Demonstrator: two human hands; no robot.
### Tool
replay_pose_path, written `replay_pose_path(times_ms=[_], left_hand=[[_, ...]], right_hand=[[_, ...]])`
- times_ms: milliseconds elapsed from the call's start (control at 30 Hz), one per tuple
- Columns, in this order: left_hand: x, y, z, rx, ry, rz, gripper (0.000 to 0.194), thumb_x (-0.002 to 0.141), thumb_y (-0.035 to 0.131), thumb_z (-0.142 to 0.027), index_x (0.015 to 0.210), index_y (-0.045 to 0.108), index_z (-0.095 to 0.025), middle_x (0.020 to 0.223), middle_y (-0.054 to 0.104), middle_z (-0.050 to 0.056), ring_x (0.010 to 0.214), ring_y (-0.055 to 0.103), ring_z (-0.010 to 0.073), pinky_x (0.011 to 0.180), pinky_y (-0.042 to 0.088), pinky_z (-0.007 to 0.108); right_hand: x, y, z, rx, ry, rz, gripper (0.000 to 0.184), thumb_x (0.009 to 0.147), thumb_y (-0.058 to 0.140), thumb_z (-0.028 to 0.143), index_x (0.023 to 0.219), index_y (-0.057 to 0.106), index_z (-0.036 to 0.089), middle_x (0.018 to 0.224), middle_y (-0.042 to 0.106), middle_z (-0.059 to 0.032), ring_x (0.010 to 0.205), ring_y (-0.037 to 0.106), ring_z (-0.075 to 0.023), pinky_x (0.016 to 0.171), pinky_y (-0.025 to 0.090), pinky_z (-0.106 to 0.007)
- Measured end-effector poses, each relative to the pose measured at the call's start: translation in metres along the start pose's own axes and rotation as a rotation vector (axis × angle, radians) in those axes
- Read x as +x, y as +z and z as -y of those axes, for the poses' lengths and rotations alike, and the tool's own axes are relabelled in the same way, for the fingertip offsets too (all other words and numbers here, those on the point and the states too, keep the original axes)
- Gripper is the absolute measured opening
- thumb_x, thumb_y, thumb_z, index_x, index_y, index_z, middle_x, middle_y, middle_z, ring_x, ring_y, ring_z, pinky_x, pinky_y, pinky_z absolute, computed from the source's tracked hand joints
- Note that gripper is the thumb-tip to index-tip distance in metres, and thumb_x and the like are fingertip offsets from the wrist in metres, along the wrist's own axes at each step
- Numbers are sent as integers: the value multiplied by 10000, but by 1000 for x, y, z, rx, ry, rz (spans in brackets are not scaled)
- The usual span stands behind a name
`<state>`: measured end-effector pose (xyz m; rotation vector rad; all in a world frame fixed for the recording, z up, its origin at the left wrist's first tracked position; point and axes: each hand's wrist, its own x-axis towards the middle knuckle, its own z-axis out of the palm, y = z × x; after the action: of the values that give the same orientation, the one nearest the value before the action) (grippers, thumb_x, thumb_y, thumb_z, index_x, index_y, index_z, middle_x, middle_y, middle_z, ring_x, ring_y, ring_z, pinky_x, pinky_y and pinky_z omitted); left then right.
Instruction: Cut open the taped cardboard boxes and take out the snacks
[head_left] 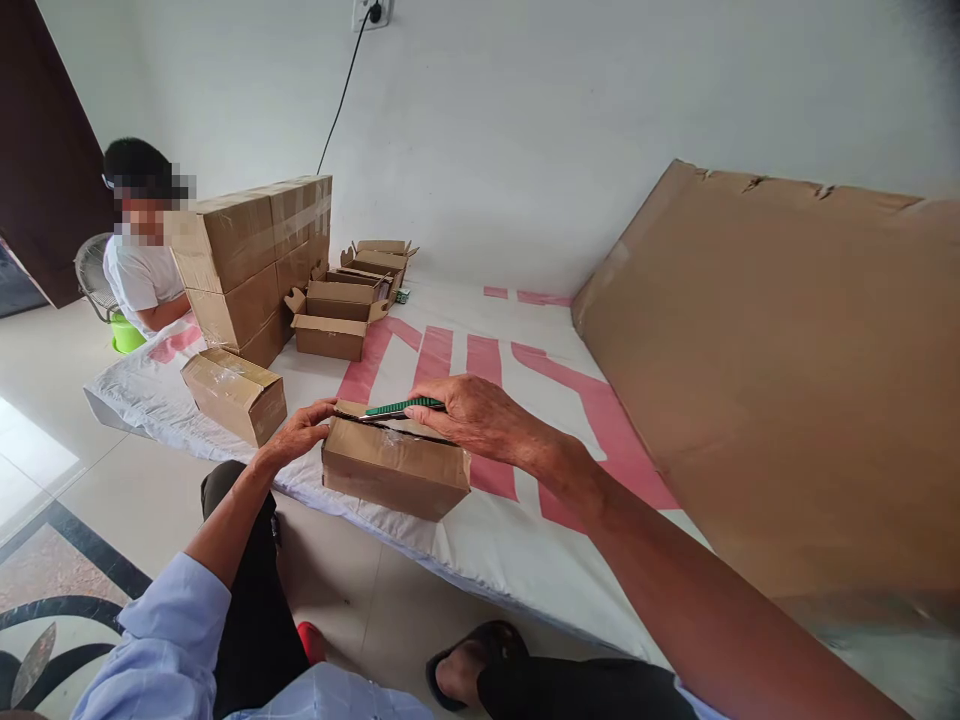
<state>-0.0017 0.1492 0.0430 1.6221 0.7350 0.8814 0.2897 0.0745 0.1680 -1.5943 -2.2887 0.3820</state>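
Observation:
A small taped cardboard box (390,468) sits on the white and pink sheet (480,540) just in front of me. My left hand (300,432) rests against the box's left top corner, fingers curled on its edge. My right hand (480,412) is closed round a green-handled cutter (401,407), whose blade lies along the top seam of the box. A second sealed small box (236,393) lies to the left of it on the sheet.
A stack of larger sealed cartons (251,265) stands at the back left, with several open small boxes (337,318) beside it. Another person (142,250) sits behind the stack. A big flat cardboard sheet (780,370) leans on the right.

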Motion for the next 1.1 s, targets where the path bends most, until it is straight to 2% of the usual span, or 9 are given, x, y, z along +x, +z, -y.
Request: replay_pose_path(times_ms=[100, 233, 467, 600, 733, 900, 1000, 1100], left_hand=[[-1, -3, -1, 39, 13, -8, 302, 824, 831, -357, 1100, 877, -245, 1480, 716, 66, 1517, 523, 340, 1313, 336, 428], [-2, -2, -7, 100, 44, 1, 298, 845, 833, -363, 1117, 872, -248, 1458, 717, 77, 1496, 541, 328, 1319, 334, 428], [0, 1, -13, 100, 18, 28, 342, 853, 838, -397, 1160, 864, -248, 1463, 718, 79, 1471, 562, 332, 1306, 346, 428], [2, 1, -12, 105, 12, 40, 363, 841, 846, -400, 1171, 865, -249, 1469, 720, 77, 1459, 565, 334, 1297, 356, 425], [4, 1, -12, 116, -1, 40, 355, 834, 845, -384, 1162, 867, -249, 1479, 716, 78, 1465, 563, 331, 1293, 358, 418], [5, -1, -11, 95, -13, 56, 403, 823, 852, -363, 1207, 858, -244, 1469, 730, 84, 1466, 565, 335, 1276, 389, 425], [6, -4, -10, 93, -14, 58, 423, 816, 856, -340, 1228, 853, -246, 1458, 738, 83, 1457, 575, 333, 1276, 392, 427], [6, -4, -11, 107, -7, 57, 407, 822, 863, -345, 1218, 855, -252, 1455, 738, 82, 1482, 554, 339, 1276, 397, 429]], right_hand=[[-5, -7, -7, -31, 26, -2, 305, 979, 545, 398, 861, 791, 264, 675, 663, 6, 597, 512, -162, 592, 326, -319], [-13, -11, -20, 6, 9, -41, 287, 974, 580, 407, 939, 841, 292, 711, 719, 1, 621, 577, -172, 597, 349, -308], [-32, -17, -44, -6, 39, -86, 287, 965, 569, 390, 929, 840, 305, 718, 744, 7, 607, 596, -174, 604, 380, -309], [-42, -20, -55, 5, 79, -93, 324, 981, 544, 417, 987, 848, 305, 777, 771, 3, 637, 611, -180, 616, 400, -309], [-33, -15, -49, -6, 24, -98, 321, 980, 540, 393, 971, 846, 297, 844, 796, -11, 699, 631, -193, 646, 407, -316], [-23, -7, -51, -25, -3, -121, 267, 968, 590, 404, 882, 825, 311, 781, 757, -7, 699, 622, -200, 638, 379, -315], [-34, -13, -65, -50, 42, -134, 264, 960, 597, 421, 843, 803, 306, 790, 752, -9, 696, 616, -200, 637, 371, -324], [-58, -23, -85, -7, 100, -118, 283, 964, 583, 454, 849, 786, 294, 790, 747, -9, 672, 605, -199, 630, 389, -333]])
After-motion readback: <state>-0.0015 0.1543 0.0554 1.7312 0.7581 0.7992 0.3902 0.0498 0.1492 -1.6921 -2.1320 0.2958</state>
